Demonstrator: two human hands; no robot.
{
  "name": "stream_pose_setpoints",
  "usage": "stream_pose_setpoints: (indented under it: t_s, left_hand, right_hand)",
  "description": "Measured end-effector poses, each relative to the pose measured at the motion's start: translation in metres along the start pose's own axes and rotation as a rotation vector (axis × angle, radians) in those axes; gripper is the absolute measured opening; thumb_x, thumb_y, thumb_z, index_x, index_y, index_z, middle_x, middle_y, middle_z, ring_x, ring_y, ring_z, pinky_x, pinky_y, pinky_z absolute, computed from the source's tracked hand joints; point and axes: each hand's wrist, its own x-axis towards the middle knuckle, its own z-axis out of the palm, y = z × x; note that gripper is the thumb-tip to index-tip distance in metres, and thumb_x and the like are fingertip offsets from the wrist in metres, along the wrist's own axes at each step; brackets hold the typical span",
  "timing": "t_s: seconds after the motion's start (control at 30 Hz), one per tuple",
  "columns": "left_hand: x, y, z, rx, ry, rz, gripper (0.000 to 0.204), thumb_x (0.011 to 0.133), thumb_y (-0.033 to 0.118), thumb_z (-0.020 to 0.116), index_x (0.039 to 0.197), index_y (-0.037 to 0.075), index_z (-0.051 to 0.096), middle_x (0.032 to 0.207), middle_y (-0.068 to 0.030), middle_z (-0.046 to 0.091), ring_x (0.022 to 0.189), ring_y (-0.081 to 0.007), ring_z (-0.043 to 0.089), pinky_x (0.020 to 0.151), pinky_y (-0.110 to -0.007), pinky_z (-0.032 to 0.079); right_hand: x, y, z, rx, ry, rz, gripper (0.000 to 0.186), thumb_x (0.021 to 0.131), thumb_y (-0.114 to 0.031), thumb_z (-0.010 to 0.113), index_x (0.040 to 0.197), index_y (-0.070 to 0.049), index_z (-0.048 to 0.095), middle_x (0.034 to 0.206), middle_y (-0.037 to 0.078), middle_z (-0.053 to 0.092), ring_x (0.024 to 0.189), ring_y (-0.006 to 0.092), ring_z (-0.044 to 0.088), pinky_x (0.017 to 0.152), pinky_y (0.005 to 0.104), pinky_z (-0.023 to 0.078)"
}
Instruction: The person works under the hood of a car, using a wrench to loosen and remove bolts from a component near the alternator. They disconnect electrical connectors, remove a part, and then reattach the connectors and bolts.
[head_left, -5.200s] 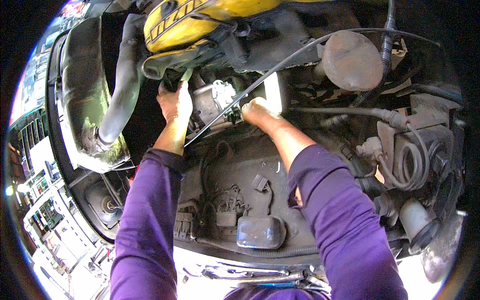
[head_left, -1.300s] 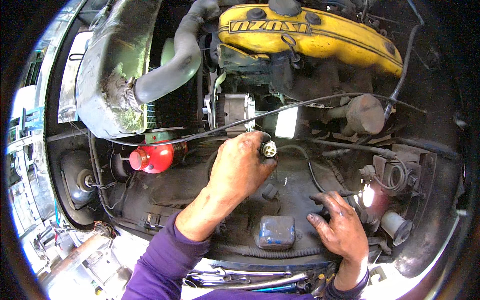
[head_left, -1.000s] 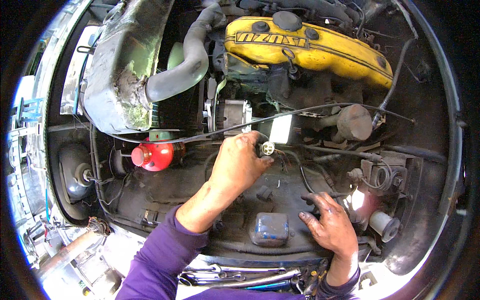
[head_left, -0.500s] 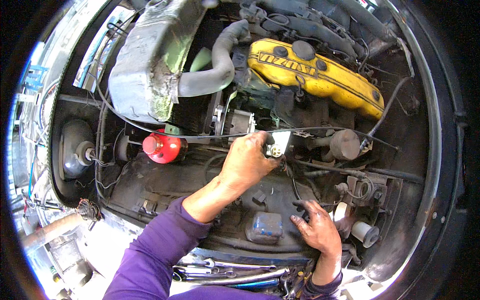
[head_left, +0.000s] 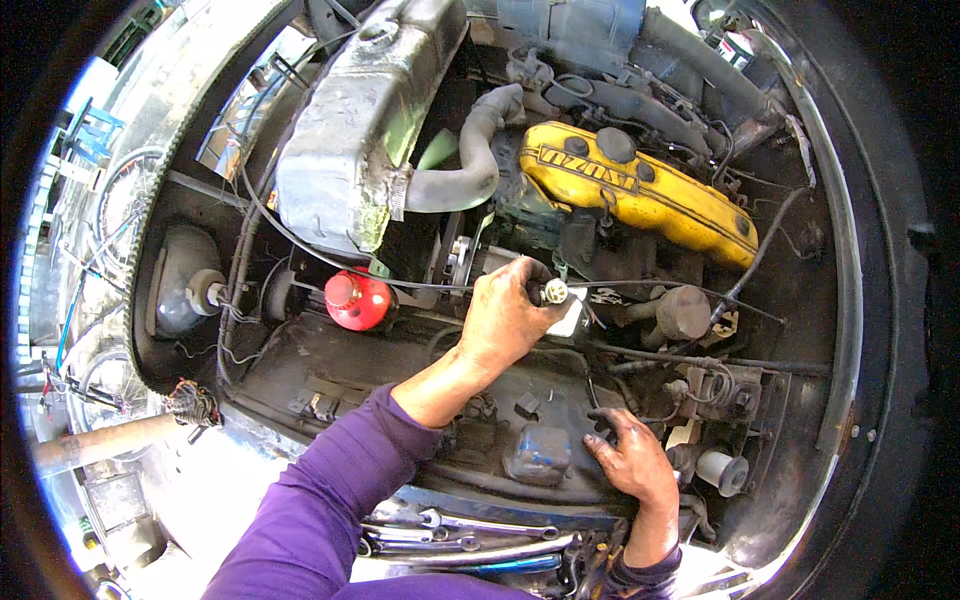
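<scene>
My left hand (head_left: 505, 318) is closed around a small dark cylindrical piece (head_left: 554, 291) whose round, pale end shows several dots. I cannot tell its exact kind. A thin black cable (head_left: 425, 284) runs past these fingers, and a white flat patch (head_left: 571, 314) shows just beyond the fingertips. The hand is over the engine bay, in front of the yellow valve cover (head_left: 640, 190). Lower right, my right hand (head_left: 635, 460) is open, thumb and blackened fingers apart, holding nothing. Left of it is a small dark blue box-shaped part (head_left: 540, 455) on the bay's inner panel.
A red-capped bottle (head_left: 357, 298) stands left of my left hand. Behind are the radiator (head_left: 335, 150) and a curved grey hose (head_left: 470, 165). A white-ended cylinder (head_left: 721, 473) lies right of my right hand. Several wrenches (head_left: 480, 525) lie along the near edge.
The view has shifted, showing more of the far engine bay. My left hand keeps its hold, with the round end tilted slightly differently. My right hand stays open in about the same place.
</scene>
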Motion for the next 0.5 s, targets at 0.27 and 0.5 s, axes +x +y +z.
stream_pose_setpoints:
  t_s: [0.27, 0.5]
  left_hand:
    - [0.012, -0.003, -0.009, 0.002, 0.218, -0.042, 0.036, 0.075, 0.022, 0.092, 0.091, 0.000, 0.068, 0.081, -0.0142, 0.074, 0.071, -0.0185, 0.072, 0.068, -0.032, 0.057]
    - [0.014, -0.002, -0.011, -0.038, 0.219, -0.104, 0.031, 0.078, 0.017, 0.091, 0.088, 0.000, 0.067, 0.079, -0.0118, 0.074, 0.070, -0.0118, 0.068, 0.067, -0.030, 0.056]
  right_hand:
    - [-0.001, 0.001, 0.000, -0.044, 0.008, -0.054, 0.046, 0.092, -0.032, 0.070, 0.122, 0.003, 0.065, 0.118, 0.025, 0.067, 0.113, 0.0441, 0.063, 0.097, 0.0468, 0.051]
    - [-0.002, 0.002, 0.001, -0.003, -0.002, -0.043, 0.047, 0.093, -0.032, 0.070, 0.124, 0.003, 0.064, 0.120, 0.026, 0.066, 0.115, 0.0440, 0.062, 0.099, 0.0474, 0.050]
